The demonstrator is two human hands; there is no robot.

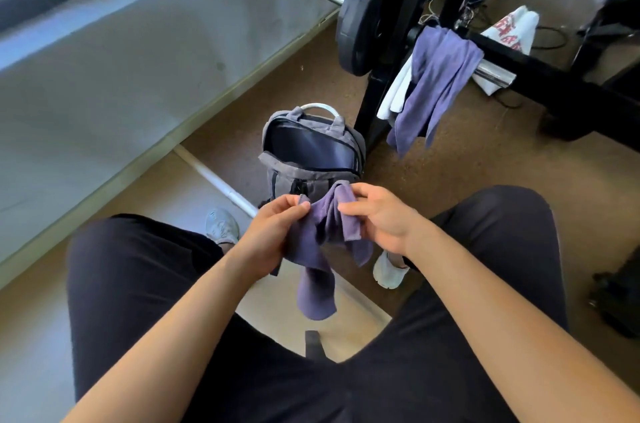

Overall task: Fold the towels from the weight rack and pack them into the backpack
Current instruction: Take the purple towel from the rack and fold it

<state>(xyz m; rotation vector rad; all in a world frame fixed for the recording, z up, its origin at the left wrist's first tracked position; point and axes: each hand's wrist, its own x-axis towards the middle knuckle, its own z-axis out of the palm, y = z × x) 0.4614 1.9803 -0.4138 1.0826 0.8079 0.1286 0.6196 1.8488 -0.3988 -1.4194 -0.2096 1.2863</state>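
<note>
The purple towel (311,249) is bunched at the centre of the frame, held up in the air between the person's knees. It looks light, soft and limp: it will sag wherever it is not held and keep no shape of its own, so it is best taken by two corners of one edge and pulled taut before any fold. It should not slip much, since the cloth looks matt.

The left hand (273,232) grips the crumpled top from the left. The right hand (381,218) pinches a raised fold from the right, its fingers (349,208) curled onto the cloth. The top of the towel lies between the two hands, and a loose tail hangs below them.

Just above the hands, the backpack (287,173) stands on the floor (450,162) with its mouth unzipped. At upper right, a second purple towel (436,76) and a white towel (394,96) hang on the weight rack (374,100), not yet folded.
</note>
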